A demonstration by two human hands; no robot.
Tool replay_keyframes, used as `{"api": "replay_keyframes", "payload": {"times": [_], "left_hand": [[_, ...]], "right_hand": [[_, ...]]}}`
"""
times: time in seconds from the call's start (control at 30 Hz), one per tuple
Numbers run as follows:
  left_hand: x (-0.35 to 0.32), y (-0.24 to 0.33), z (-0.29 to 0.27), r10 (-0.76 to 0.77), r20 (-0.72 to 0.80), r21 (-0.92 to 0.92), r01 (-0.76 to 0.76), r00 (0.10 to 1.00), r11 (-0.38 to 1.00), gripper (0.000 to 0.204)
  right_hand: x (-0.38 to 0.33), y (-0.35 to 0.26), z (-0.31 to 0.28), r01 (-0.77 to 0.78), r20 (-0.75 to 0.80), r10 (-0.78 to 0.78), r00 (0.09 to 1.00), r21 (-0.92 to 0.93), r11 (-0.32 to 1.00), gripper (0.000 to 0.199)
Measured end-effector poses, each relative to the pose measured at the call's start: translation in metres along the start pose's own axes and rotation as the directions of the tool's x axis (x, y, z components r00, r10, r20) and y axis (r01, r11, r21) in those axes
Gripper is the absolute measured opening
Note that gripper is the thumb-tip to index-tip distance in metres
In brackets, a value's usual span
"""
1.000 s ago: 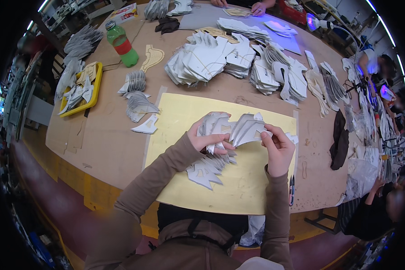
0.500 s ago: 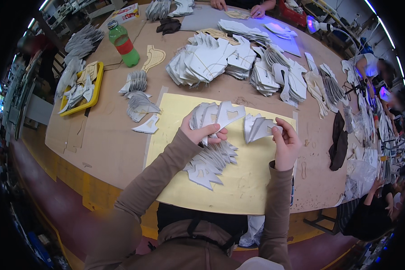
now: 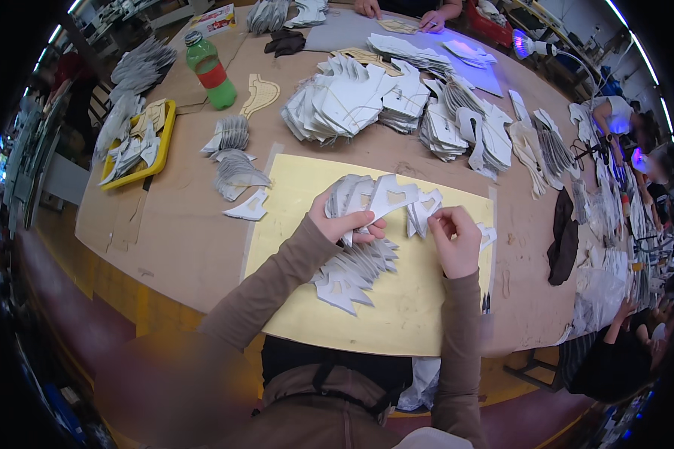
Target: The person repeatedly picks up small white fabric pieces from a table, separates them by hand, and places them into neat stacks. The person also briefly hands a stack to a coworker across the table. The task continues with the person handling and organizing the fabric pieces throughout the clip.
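- Your left hand [image 3: 332, 223] clasps fanned grey-white pieces [image 3: 383, 204]; at its 3 o'clock, your right hand [image 3: 458, 239] pinches a smaller bunch [image 3: 417, 217].
- They look light, likely flexible; grip broad edges, sparing slender parts.
- A stack [image 3: 341, 283] lies at your left hand's 6 o'clock on the yellow sheet [image 3: 404, 314].

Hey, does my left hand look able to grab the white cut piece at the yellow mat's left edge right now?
Probably not yet: your left hand is full with a stack of gray-white pieces, though the way across the yellow mat to the white cut piece looks free.
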State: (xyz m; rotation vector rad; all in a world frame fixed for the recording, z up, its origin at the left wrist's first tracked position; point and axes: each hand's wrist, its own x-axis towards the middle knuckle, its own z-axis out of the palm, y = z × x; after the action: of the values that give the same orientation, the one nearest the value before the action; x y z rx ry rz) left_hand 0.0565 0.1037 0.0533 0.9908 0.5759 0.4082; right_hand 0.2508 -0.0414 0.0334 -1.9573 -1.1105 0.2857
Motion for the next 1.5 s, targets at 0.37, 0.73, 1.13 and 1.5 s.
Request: {"api": "replay_keyframes", "payload": {"times": [0.37,0.73,1.13,1.5], "left_hand": [[-0.001,0.001,0.001,-0.043,0.072,-0.022,0.044,0.996,0.999,0.042],[-0.006,-0.002,0.008,-0.074,0.215,-0.016,0.079,0.974,0.997,0.051],[0.002,-0.02,-0.003,0.016,0.232,0.045,-0.027,0.973,0.999,0.057],[-0.002,-0.019,0.0,0.022,0.215,0.139,-0.053,0.976,0.989,0.055]], "right_hand": [[0.001,-0.002,0.03,0.089,0.019,-0.094,0.995,0.179,0.98,0.004],[-0.007,-0.022,0.014,-0.171,0.155,0.085,0.984,0.708,0.685,0.014],[-0.009,-0.017,0.005,-0.099,0.107,0.019,0.994,0.828,0.551,0.01],[-0.02,-0.027,0.007,-0.093,0.002,0.131,0.991,0.715,0.693,0.02]]}}
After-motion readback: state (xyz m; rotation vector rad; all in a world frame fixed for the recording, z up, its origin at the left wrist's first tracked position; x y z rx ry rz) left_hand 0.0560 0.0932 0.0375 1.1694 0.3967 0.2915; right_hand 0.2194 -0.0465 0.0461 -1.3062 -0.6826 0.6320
